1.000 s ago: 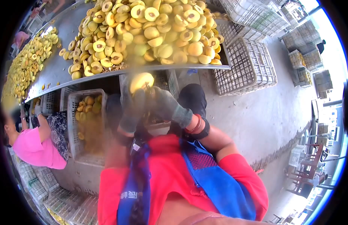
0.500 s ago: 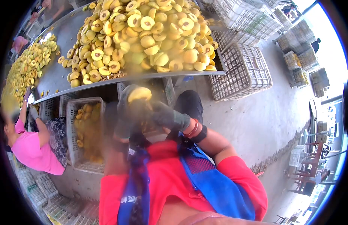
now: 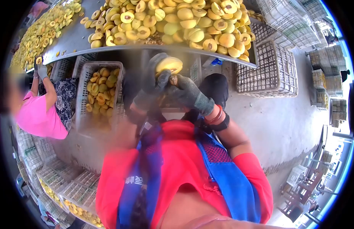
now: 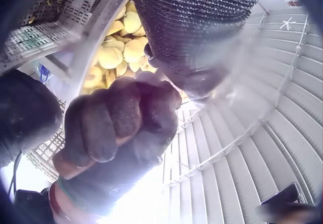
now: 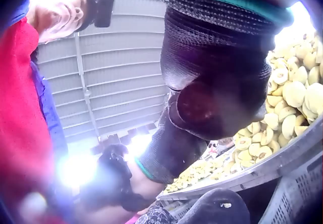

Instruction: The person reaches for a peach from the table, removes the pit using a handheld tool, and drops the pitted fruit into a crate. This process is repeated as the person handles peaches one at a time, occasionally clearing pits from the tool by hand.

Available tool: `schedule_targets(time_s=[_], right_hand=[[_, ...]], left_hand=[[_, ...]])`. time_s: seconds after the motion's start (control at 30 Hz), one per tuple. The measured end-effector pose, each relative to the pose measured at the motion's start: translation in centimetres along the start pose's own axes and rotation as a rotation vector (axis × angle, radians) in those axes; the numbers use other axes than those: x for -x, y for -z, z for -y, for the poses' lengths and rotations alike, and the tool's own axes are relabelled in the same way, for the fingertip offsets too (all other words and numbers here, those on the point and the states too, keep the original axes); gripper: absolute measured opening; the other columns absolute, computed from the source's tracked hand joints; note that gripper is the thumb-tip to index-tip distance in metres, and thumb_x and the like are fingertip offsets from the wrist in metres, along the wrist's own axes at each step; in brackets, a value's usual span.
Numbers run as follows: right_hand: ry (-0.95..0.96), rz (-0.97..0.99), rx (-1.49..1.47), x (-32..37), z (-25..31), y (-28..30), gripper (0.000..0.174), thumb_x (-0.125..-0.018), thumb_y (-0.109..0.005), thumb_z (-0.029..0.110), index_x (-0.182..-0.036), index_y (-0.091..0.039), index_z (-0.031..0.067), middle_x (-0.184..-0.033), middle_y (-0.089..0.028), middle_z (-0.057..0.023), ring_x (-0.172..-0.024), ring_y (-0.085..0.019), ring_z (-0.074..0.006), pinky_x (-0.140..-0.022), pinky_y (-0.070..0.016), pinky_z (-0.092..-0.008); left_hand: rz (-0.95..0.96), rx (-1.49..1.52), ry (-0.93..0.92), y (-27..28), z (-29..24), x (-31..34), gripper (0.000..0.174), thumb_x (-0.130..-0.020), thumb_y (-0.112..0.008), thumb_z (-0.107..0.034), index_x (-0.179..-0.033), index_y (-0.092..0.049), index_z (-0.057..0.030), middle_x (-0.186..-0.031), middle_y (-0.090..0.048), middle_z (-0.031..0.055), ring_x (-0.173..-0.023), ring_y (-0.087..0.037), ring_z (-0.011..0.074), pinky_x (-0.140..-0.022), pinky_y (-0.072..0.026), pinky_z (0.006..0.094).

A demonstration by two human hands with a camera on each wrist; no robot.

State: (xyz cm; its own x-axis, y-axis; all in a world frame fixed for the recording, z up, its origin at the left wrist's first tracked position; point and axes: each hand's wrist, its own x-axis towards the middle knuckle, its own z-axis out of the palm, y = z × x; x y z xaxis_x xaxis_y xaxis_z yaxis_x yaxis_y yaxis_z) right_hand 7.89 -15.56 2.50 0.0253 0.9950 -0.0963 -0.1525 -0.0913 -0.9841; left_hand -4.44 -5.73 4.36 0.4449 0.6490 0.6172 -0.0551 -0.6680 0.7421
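In the head view, my gloved left hand grips a yellow peach in front of the table edge. My gloved right hand is close against it, fingers curled around a small brown piece just below the fruit; I cannot tell what this piece is. The left wrist view shows the right hand with its fingers folded in, beside the left glove. From the right wrist, the right glove hides the peach. Cut peach halves are heaped on the metal table.
A white crate of peach pieces stands to the left, near a person in pink working at the table. On the right, a grey-white crate sits on the concrete floor, with stacked crates farther back.
The head view has shifted, so table and crates appear higher and farther right. The peach has turned within the left hand, and both hands stay close together. The person in pink has brought both hands together.
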Motion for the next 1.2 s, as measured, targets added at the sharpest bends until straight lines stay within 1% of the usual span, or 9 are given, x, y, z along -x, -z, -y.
schedule_targets(time_s=[0.03,0.07,0.27,0.37,0.43,0.57,0.67,0.87,1.2], right_hand=[[0.03,-0.01,0.107,0.6,2.7,0.0,0.016,-0.09,-0.058,0.017,-0.098,-0.058,0.0029,-0.068,-0.057,-0.0005,-0.062,-0.055,-0.009,-0.05,-0.043,-0.0241],[-0.237,0.1,0.014,1.1,5.5,0.3,0.016,-0.09,-0.056,0.017,-0.097,-0.057,0.0024,-0.068,-0.055,-0.0005,-0.054,-0.052,-0.0084,-0.044,-0.0396,-0.024],[-0.398,0.3,-0.387,1.4,5.7,1.5,0.017,-0.09,-0.056,0.018,-0.092,-0.057,0.0018,-0.071,-0.054,-0.0007,-0.051,-0.049,-0.007,-0.043,-0.0393,-0.0233],[-0.267,0.209,0.067,1.3,7.4,0.5,0.02,-0.092,-0.055,0.022,-0.097,-0.057,0.0028,-0.069,-0.055,-0.0022,-0.042,-0.046,-0.0087,-0.037,-0.0374,-0.0225],[-0.117,0.225,-0.031,0.5,4.7,0.3,0.021,-0.092,-0.056,0.023,-0.098,-0.056,0.0028,-0.069,-0.055,-0.0029,-0.041,-0.046,-0.0094,-0.034,-0.0356,-0.0218],[-0.418,0.359,-0.483,1.4,6.4,0.6,0.018,-0.092,-0.057,0.022,-0.095,-0.056,0.0043,-0.069,-0.053,-0.001,-0.047,-0.047,-0.0065,-0.036,-0.0339,-0.0194],[-0.34,0.208,-0.197,1.1,8.6,-0.2,0.013,-0.089,-0.06,0.016,-0.096,-0.053,0.0074,-0.068,-0.045,0.0032,-0.048,-0.041,-0.0051,-0.041,-0.0343,-0.0204],[-0.573,0.464,-0.638,1.2,6.8,1.6,0.011,-0.09,-0.058,0.015,-0.095,-0.05,0.0093,-0.066,-0.045,0.0035,-0.045,-0.038,-0.0036,-0.037,-0.0303,-0.0194],[-0.379,0.344,-0.452,0.1,4.0,-0.9,0.013,-0.093,-0.056,0.019,-0.088,-0.052,0.0072,-0.065,-0.047,0.0007,-0.046,-0.043,-0.0071,-0.037,-0.035,-0.0213]], left_hand=[[-0.001,-0.006,-0.005,0.0,0.1,0.0,0.046,-0.092,-0.057,-0.03,-0.123,-0.05,0.0037,-0.116,-0.059,0.0163,-0.105,-0.06,0.0269,-0.092,-0.0473,0.036],[-0.001,-0.008,-0.011,0.0,0.2,0.0,0.046,-0.092,-0.057,-0.03,-0.123,-0.05,0.0037,-0.115,-0.059,0.0161,-0.104,-0.06,0.0265,-0.091,-0.0479,0.0356],[0.165,0.197,0.049,1.1,0.0,-0.5,0.048,-0.093,-0.058,-0.03,-0.123,-0.049,0.0056,-0.116,-0.056,0.0192,-0.103,-0.057,0.0287,-0.09,-0.0469,0.037],[0.115,0.115,0.038,0.9,0.1,-0.2,0.05,-0.093,-0.057,-0.033,-0.124,-0.047,0.0054,-0.116,-0.055,0.0194,-0.103,-0.057,0.0279,-0.09,-0.0464,0.0365],[0.112,0.074,-0.005,0.8,0.6,-0.1,0.051,-0.093,-0.055,-0.037,-0.124,-0.049,0.004,-0.116,-0.058,0.018,-0.104,-0.06,0.0277,-0.091,-0.0477,0.0366],[0.139,0.144,0.026,0.9,0.0,-0.3,0.054,-0.093,-0.054,-0.04,-0.124,-0.049,0.0033,-0.116,-0.06,0.0171,-0.106,-0.061,0.0273,-0.093,-0.0476,0.0367],[0.251,0.188,0.114,2.2,-0.6,-0.9,0.055,-0.093,-0.055,-0.04,-0.126,-0.049,0.0037,-0.118,-0.059,0.0164,-0.106,-0.06,0.0253,-0.093,-0.047,0.0366],[0.419,0.274,0.178,3.0,-0.2,-1.2,0.055,-0.094,-0.054,-0.039,-0.127,-0.048,0.0046,-0.115,-0.061,0.0146,-0.104,-0.06,0.0216,-0.092,-0.0476,0.0346],[0.077,0.576,0.443,1.8,-2.2,0.6,0.049,-0.097,-0.048,-0.038,-0.126,-0.048,0.0018,-0.111,-0.059,0.0111,-0.102,-0.058,0.0176,-0.088,-0.0477,0.0308]])
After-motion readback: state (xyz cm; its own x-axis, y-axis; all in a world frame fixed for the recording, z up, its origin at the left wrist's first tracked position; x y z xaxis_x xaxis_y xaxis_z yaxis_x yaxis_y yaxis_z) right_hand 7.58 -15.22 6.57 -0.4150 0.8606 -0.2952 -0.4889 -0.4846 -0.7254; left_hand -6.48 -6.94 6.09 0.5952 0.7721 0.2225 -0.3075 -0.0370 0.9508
